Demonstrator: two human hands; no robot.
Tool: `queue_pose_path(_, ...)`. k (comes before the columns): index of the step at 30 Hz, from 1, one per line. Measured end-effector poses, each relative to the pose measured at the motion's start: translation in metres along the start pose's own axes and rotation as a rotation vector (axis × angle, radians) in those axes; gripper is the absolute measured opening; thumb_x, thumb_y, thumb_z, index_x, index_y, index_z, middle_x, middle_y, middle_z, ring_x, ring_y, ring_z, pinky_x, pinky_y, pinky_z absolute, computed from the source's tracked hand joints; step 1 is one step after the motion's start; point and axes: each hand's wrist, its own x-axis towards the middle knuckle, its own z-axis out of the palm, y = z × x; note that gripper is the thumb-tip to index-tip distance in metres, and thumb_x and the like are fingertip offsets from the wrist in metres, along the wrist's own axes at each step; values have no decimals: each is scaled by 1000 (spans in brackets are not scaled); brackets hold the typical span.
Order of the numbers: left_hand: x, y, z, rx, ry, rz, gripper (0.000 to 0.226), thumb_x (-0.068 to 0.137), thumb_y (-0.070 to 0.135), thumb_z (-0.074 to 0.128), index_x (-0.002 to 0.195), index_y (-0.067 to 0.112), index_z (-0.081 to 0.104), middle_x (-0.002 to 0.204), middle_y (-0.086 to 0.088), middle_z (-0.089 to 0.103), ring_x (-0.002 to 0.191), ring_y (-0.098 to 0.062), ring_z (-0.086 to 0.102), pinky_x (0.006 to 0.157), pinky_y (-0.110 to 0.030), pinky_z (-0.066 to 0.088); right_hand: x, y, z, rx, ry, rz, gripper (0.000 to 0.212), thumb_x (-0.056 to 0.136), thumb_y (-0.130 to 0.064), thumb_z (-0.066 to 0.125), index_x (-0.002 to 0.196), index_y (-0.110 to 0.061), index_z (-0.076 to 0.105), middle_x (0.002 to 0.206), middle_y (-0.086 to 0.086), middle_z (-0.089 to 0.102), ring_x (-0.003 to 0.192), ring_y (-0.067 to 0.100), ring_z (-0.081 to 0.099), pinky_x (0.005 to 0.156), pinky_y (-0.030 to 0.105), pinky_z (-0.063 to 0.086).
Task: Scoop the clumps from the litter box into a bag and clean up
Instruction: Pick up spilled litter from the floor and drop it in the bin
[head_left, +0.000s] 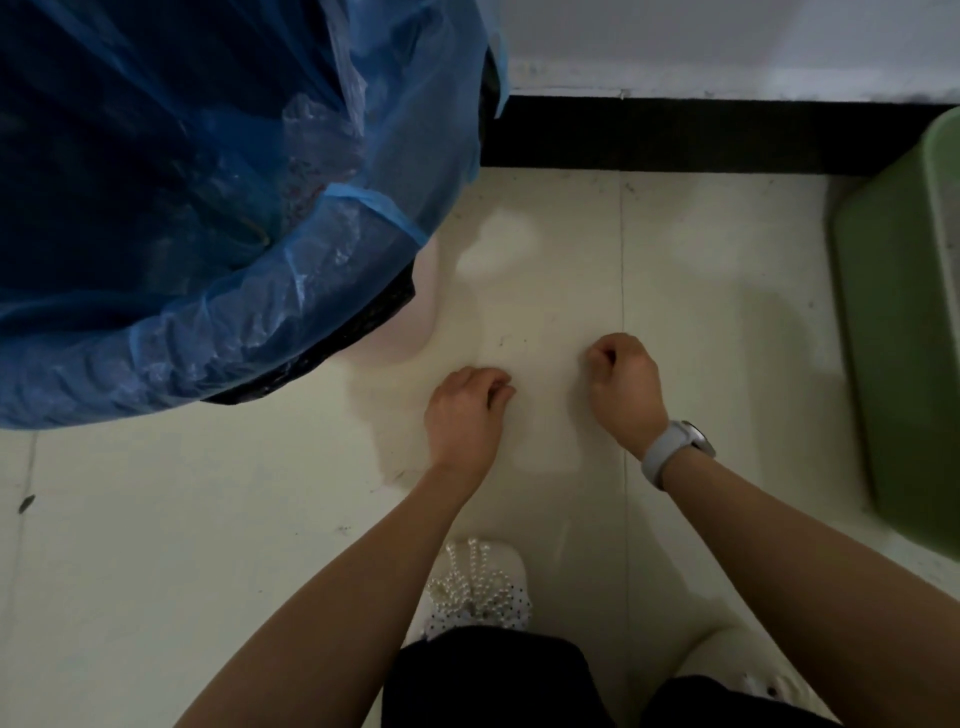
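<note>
A bin lined with a translucent blue bag (218, 291) fills the upper left; crumpled clear plastic lies inside it. At the right edge stands a green plastic box (904, 312), its inside hidden. My left hand (465, 410) hangs over the pale floor with fingers curled and nothing visible in them. My right hand (623, 384), a grey watch on its wrist, is also curled into a loose fist and holds nothing that I can see. Both hands are in the gap between the bin and the green box. No scoop or clumps are in sight.
The floor is cream tile (208, 545) with small dark specks. A black skirting board (675, 135) runs along the white wall at the back. My white shoes with pearl trim (478, 582) stand below my hands.
</note>
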Motion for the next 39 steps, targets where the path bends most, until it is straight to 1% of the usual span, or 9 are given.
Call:
queue_pose_path(9, 7, 1, -1, 169, -68, 79, 12, 71, 21, 63, 67, 12, 68, 70, -8, 61, 47, -29, 55, 50, -30, 47, 2, -10, 8, -63, -74, -123, 15, 90, -3, 49, 92, 7, 59, 100, 24, 58, 92, 36, 53, 72, 29, 33)
queue_pose_path(16, 10, -4, -17, 112, -107, 38, 18, 90, 16, 57, 90, 1, 67, 97, -14, 59, 76, -32, 59, 65, -36, 46, 22, -37, 20, -188, -127, -225, 20, 92, -11, 47, 97, 4, 59, 105, 23, 56, 98, 36, 52, 77, 35, 37)
queue_pose_path(23, -2, -15, -28, -10, -23, -106, 16, 92, 13, 54, 89, 1, 63, 97, -10, 56, 75, -22, 54, 64, -18, 30, 21, -44, 32, -506, -188, -250, 22, 94, -8, 42, 110, 4, 52, 116, 22, 49, 107, 35, 47, 75, 38, 39)
queue_pose_path(26, -3, -18, -27, -29, -18, -127, 15, 92, 14, 53, 90, 2, 63, 97, -8, 55, 73, -13, 48, 64, -16, 29, 19, -41, 34, -573, -110, -429, 11, 69, 7, 62, 79, 6, 59, 80, 23, 58, 72, 36, 59, 51, 31, 43)
queue_pose_path(28, -3, -18, -28, -35, -15, -121, 15, 92, 14, 54, 90, 2, 64, 96, -9, 56, 73, -13, 48, 64, -15, 29, 14, -38, 34, -676, -71, -497, 10, 62, 4, 49, 64, 0, 57, 62, 16, 55, 52, 30, 55, 43, 25, 38)
queue_pose_path(31, -2, -14, -32, -25, -24, -91, 15, 92, 14, 54, 90, 2, 64, 96, -9, 57, 73, -16, 50, 64, -16, 29, 4, -36, 36, -754, -120, -527, 21, 64, -3, 34, 61, -5, 55, 58, 11, 53, 48, 26, 51, 43, 24, 36)
queue_pose_path(34, -1, 0, -39, -34, -29, 63, 17, 90, 17, 56, 85, 4, 64, 89, -8, 58, 69, -18, 55, 66, -16, 34, 0, -43, 29, -711, -179, -461, 24, 68, -1, 33, 69, -1, 56, 67, 16, 55, 54, 31, 55, 43, 28, 39)
queue_pose_path(37, 7, 36, -50, -82, 1, 245, 25, 89, 26, 48, 82, 7, 63, 83, -5, 58, 69, -8, 49, 68, -13, 35, 9, -53, -3, -572, -198, -411, 25, 81, 6, 38, 103, 3, 49, 106, 19, 49, 91, 35, 51, 62, 35, 33)
queue_pose_path(39, 14, 72, -61, -156, -2, 360, 24, 89, 23, 45, 83, 7, 62, 83, -5, 56, 74, -7, 45, 67, -13, 34, 19, -62, -38, -423, -232, -380, 25, 83, 7, 40, 106, 1, 47, 111, 19, 48, 91, 34, 49, 64, 30, 29)
